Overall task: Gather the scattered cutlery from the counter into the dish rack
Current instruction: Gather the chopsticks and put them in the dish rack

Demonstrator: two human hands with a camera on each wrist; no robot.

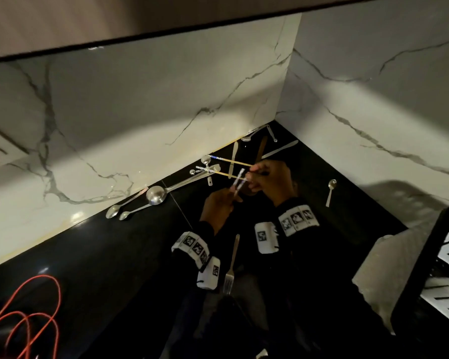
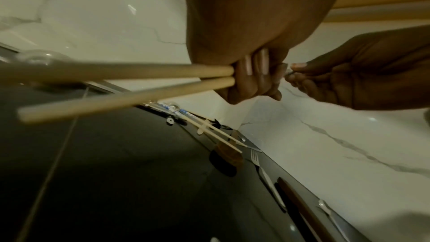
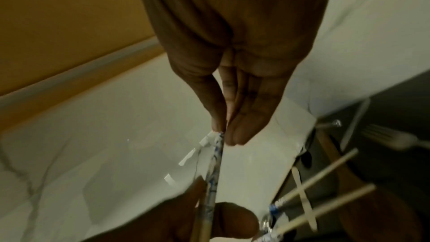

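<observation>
Both hands hold one pair of wooden chopsticks point(image 1: 238, 182) above the black counter point(image 1: 114, 255). My left hand point(image 1: 231, 196) grips the plain shafts point(image 2: 130, 80) in curled fingers point(image 2: 253, 73). My right hand point(image 1: 249, 177) pinches the blue-and-white wrapped end point(image 3: 217, 146) between thumb and fingertips. A second wrapped pair of chopsticks point(image 1: 230, 161) lies on the counter near the wall. A ladle point(image 1: 156, 194), two spoons point(image 1: 113, 211), a fork point(image 1: 230, 270) and a small spoon point(image 1: 331, 190) lie scattered. The black dish rack point(image 1: 425, 255) stands at the right.
White plastic knives point(image 1: 233, 156) and a wooden spatula point(image 1: 261, 149) lie in the far corner between two marble walls point(image 1: 140, 112). An orange cable point(image 1: 24, 307) loops at the near left. An overhead cabinet point(image 1: 114, 16) hangs above.
</observation>
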